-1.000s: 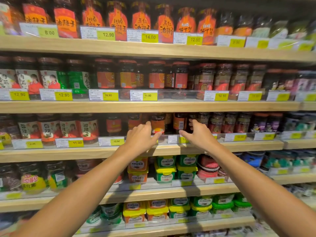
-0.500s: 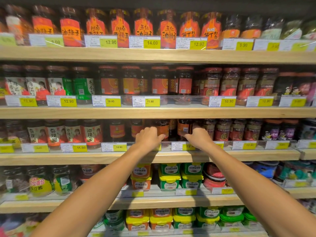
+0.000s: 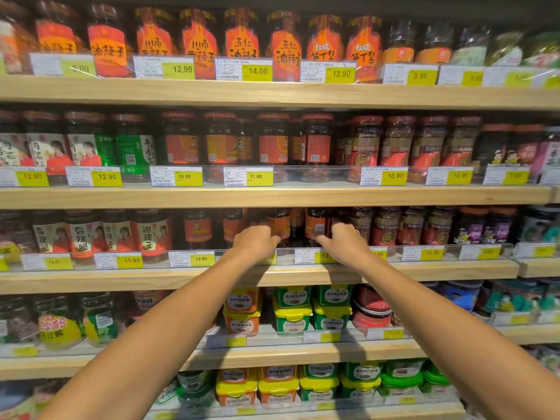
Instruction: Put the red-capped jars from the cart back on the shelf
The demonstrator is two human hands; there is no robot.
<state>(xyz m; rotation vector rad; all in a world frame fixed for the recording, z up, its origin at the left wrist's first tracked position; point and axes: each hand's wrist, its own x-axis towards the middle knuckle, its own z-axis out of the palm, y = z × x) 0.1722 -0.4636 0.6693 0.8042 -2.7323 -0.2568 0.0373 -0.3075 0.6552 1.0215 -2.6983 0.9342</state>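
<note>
On the third wooden shelf [image 3: 272,275] from the top, your left hand [image 3: 256,242] curls round an orange-labelled glass jar of dark sauce [image 3: 277,227], and your right hand [image 3: 344,242] reaches beside a second orange-labelled jar [image 3: 315,227]; whether it grips that one is hard to tell. Both jars stand behind the clear plastic price rail [image 3: 194,259], their caps lost in shadow.

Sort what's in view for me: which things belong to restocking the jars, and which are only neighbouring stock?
In the job:
- left hand and right hand, at the third shelf's jars
- dark glass jars with orange-red labels by the hands
- pale wooden third shelf

Just stock:
- green and yellow-lidded plastic tubs
- tall orange-labelled jars on the top shelf
- yellow price tags
</note>
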